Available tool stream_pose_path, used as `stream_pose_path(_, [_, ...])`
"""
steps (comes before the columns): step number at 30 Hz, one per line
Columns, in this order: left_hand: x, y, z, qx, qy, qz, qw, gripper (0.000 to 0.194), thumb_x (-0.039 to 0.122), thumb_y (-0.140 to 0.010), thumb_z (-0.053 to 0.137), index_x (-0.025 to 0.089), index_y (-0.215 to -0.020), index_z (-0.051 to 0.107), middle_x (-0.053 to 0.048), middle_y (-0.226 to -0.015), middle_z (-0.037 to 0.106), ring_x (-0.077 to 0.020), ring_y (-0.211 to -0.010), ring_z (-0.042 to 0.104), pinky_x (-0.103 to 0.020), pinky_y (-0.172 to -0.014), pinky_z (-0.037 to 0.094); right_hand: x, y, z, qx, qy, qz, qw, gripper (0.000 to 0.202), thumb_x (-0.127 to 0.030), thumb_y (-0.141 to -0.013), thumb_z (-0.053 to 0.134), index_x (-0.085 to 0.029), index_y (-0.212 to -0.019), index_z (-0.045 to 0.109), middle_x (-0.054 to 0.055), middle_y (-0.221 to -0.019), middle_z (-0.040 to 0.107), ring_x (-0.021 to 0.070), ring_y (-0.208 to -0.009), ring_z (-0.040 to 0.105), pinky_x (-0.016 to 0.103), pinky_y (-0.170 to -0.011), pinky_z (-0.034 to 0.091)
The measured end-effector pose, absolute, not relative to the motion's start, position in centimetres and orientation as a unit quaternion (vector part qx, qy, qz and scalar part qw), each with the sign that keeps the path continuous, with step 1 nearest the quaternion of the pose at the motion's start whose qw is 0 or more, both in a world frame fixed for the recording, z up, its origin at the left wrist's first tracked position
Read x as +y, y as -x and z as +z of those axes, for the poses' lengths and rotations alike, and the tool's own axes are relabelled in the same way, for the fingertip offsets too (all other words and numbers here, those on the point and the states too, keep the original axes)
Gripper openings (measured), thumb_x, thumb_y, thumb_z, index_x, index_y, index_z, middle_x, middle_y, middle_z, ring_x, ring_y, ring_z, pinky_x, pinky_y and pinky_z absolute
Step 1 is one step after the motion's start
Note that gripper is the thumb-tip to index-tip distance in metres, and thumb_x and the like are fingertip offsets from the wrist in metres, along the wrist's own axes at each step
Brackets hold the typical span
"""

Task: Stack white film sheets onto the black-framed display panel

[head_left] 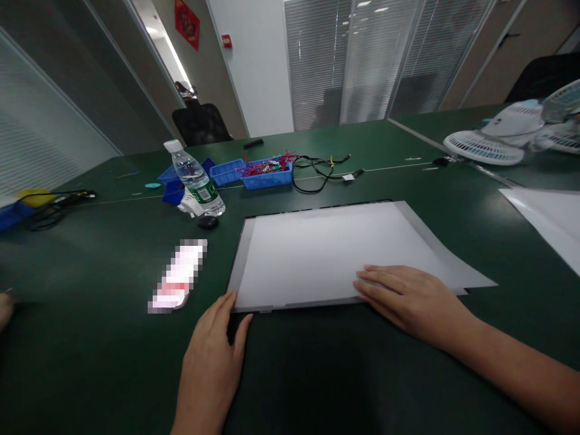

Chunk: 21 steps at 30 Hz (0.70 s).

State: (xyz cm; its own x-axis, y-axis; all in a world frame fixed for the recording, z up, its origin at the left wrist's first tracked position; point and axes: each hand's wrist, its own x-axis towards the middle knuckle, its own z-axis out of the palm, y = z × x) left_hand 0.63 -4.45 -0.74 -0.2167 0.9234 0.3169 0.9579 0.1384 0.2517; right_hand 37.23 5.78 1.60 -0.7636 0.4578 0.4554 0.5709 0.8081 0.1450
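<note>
Nearest the camera are the person's two bare hands, over a dark green table [113, 374]. The left hand [212, 353] touches the near left corner of a thin flat panel [241, 257] with its fingertips, the thumb parted from the fingers and not clenched. The right hand [403, 296] lies palm down with its fingers extended on a white sheet [308, 254], pressing near its front edge and grasping nothing. The sheet covers most of the panel, which lies flat on the table in front of the person; it looks smooth, matte and unmarked, with a grey strip and a thin black rim showing along the left side. On the right, a greyer part reaches past the panel to a pointed corner; whether this is a second layer, I cannot tell. Beyond, a blue tray [267, 181] holds a tangle of red wires [276, 164] with small parts too tiny to make out, and a second blue tray [228, 172] sits just to its left. Near them stands a clear plastic bottle [183, 160] with a white cap; its green label [206, 192] carries a pale barcode-like patch, and its lettering is too small to read. A white tag [348, 177] by the black cables [312, 175] is likewise illegible, and a slab resembling a phone [179, 275] is pixelated.
</note>
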Motion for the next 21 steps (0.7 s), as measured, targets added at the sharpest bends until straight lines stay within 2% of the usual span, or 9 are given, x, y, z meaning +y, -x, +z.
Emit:
stream_pose_path(3, [-4.6, -0.7, -0.6, -0.758, 0.623, -0.188, 0.042, 0.058, 0.049, -0.102, 0.044, 0.010, -0.142, 0.061, -0.018, -0.141, 0.067, -0.0332, -0.129, 0.065, -0.049, -0.110, 0.054, 5.5, -36.4, 1.4, -0.933, 0.269, -0.128, 0.201, 0.026, -0.023, -0.103, 0.057, -0.021, -0.121, 0.075, 0.007, -0.126, 0.073, 0.0256, -0.115, 0.071, 0.041, -0.092, 0.063])
stream_pose_path(8, [-4.7, -0.9, -0.1, -0.770, 0.611, -0.180, 0.036, 0.060, 0.052, -0.102, 0.044, 0.014, -0.146, 0.058, -0.015, -0.151, 0.060, -0.0339, -0.132, 0.063, -0.048, -0.104, 0.058, 5.6, -35.9, 1.0, -0.946, 0.252, -0.085, 0.185, 0.035, -0.024, -0.103, 0.056, -0.018, -0.135, 0.068, 0.012, -0.137, 0.067, 0.0287, -0.126, 0.065, 0.048, -0.099, 0.060])
stream_pose_path(13, [-4.7, -1.0, -0.1, -0.776, 0.600, -0.190, 0.039, 0.057, 0.051, -0.102, 0.046, 0.017, -0.146, 0.061, -0.012, -0.155, 0.057, -0.0341, -0.134, 0.062, -0.049, -0.104, 0.059, 5.8, -36.5, 1.1, -0.955, 0.226, -0.050, 0.186, 0.043, -0.023, -0.103, 0.056, -0.017, -0.145, 0.061, 0.013, -0.149, 0.059, 0.0284, -0.138, 0.056, 0.048, -0.106, 0.057])
stream_pose_path(17, [-4.8, -0.8, -0.5, -0.765, 0.612, -0.197, 0.037, 0.050, 0.048, -0.102, 0.047, 0.022, -0.138, 0.070, -0.010, -0.152, 0.060, -0.0331, -0.130, 0.065, -0.050, -0.105, 0.058, 6.8, -38.5, 1.9, -0.964, 0.208, -0.013, 0.165, 0.056, -0.029, -0.101, 0.060, -0.020, -0.156, 0.052, 0.011, -0.162, 0.046, 0.0280, -0.148, 0.046, 0.049, -0.116, 0.050])
stream_pose_path(21, [-4.8, -0.6, -0.8, -0.759, 0.620, -0.196, 0.041, 0.049, 0.047, -0.101, 0.047, 0.021, -0.133, 0.073, -0.010, -0.148, 0.064, -0.0329, -0.129, 0.065, -0.050, -0.106, 0.057, 8.9, -42.4, 2.6, -0.957, 0.252, -0.001, 0.146, 0.070, -0.042, -0.093, 0.071, -0.028, -0.158, 0.051, 0.009, -0.164, 0.042, 0.0334, -0.147, 0.046, 0.057, -0.115, 0.048])
